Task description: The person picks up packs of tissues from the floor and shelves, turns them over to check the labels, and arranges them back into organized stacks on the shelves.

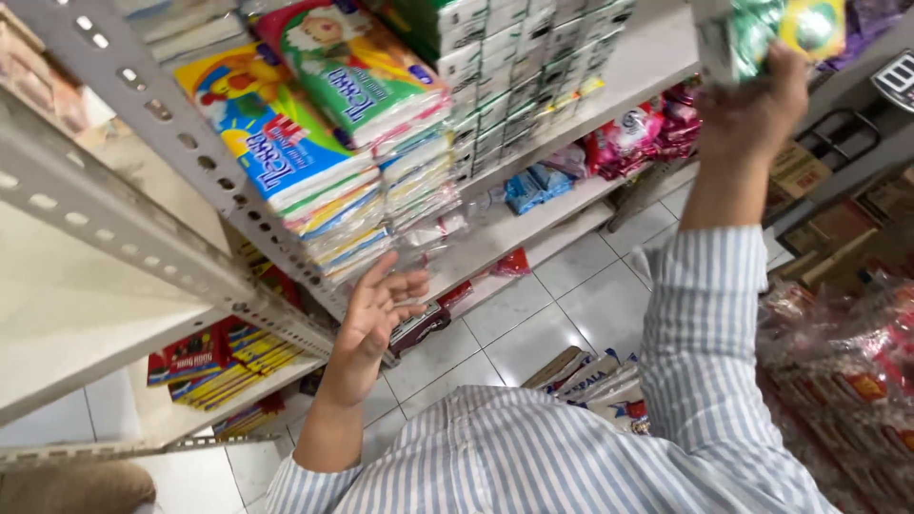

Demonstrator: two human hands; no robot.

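My right hand (752,105) is raised at the upper right and grips a green plastic packet (766,33) near the top edge of the view. My left hand (381,309) hangs open with fingers spread, holding nothing. It is just below a stack of colourful tissue packs (314,143) on the white metal shelf (533,205) and does not clearly touch them. Both arms wear blue-and-white striped sleeves (700,343).
Perforated grey shelf uprights (171,133) cross the left side. Green-and-white boxes (514,67) and pink packets (638,133) fill the shelves. Red packs (195,357) lie on a lower shelf. Bags (600,376) lie on the white tiled floor, with red wrapped goods (847,371) at the right.
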